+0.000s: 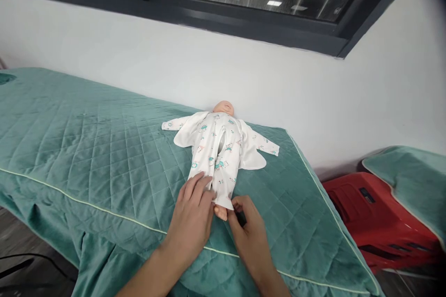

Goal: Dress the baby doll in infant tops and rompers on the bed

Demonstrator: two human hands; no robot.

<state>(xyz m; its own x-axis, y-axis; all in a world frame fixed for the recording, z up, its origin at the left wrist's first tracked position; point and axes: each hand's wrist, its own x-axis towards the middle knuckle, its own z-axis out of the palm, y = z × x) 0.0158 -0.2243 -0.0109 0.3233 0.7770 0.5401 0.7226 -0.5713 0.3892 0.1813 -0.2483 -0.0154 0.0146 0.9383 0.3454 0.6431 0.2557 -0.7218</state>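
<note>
A baby doll lies on its back on the green quilted bed cover, its head toward the wall. It wears a white printed baby top spread open at the sides, with both sleeves stretched out. White printed baby trousers cover its legs. My left hand lies over the lower end of one trouser leg, its fingers bent onto the cloth, the thumb hidden. My right hand pinches the cuff of the other leg between thumb and forefinger. The doll's bare foot sticks out from that cuff.
The green quilted cover has pale piping along its edge and hangs over the near side. A white wall and a dark window frame stand behind. To the right is a red plastic stool partly under green cloth. A black cable lies at lower left.
</note>
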